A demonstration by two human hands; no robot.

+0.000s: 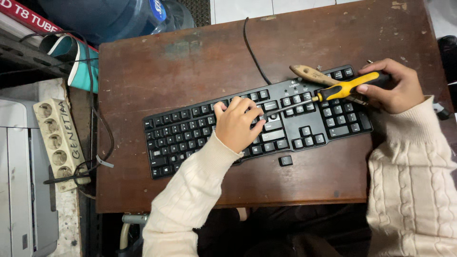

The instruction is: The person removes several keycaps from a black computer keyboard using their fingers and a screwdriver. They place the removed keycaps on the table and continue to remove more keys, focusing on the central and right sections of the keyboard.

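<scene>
A black keyboard (190, 131) lies across a dark brown wooden table (181, 62). My left hand (236, 123) rests on its middle keys, fingers curled around the spot where the screwdriver tip meets a key. My right hand (396, 86) grips the yellow and black handle of a screwdriver (343, 88); its metal shaft runs left and down toward my left fingers. One loose black keycap (285, 161) sits on the table just below the keyboard. A wooden-handled brush (312, 75) lies across the keyboard's upper right, partly under the screwdriver.
The keyboard's black cable (251, 50) runs to the table's far edge. A cream power strip (58, 143) with cords lies left of the table, a grey device (19, 190) beside it. A blue water jug (109, 16) stands at the upper left.
</scene>
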